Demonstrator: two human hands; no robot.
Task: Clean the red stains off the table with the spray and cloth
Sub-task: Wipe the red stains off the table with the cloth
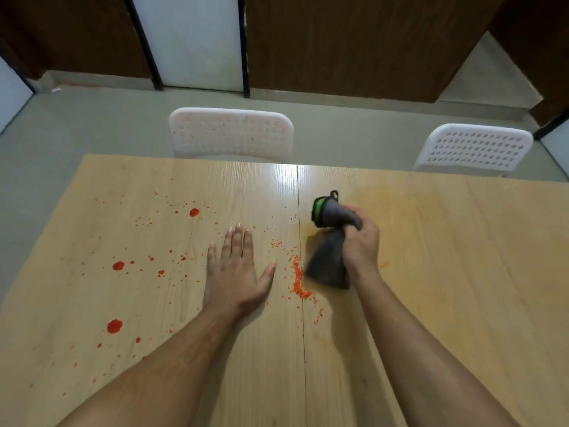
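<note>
The left hand [235, 272] lies flat, bracing on the pale wooden tabletop [446, 272]; the right hand [360, 245] grips a bunched dark grey cloth [328, 260], seemingly sweeping red stains [298, 280] leftward.

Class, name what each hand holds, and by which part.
The right hand grips the dark cloth at its bunched upper part. The left hand holds nothing, lying flat on the table.

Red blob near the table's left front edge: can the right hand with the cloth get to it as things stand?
Probably not directly. The left hand lies flat on the table, its forearm between the right hand gripping the cloth and that red blob; lifting it clears the way.
</note>
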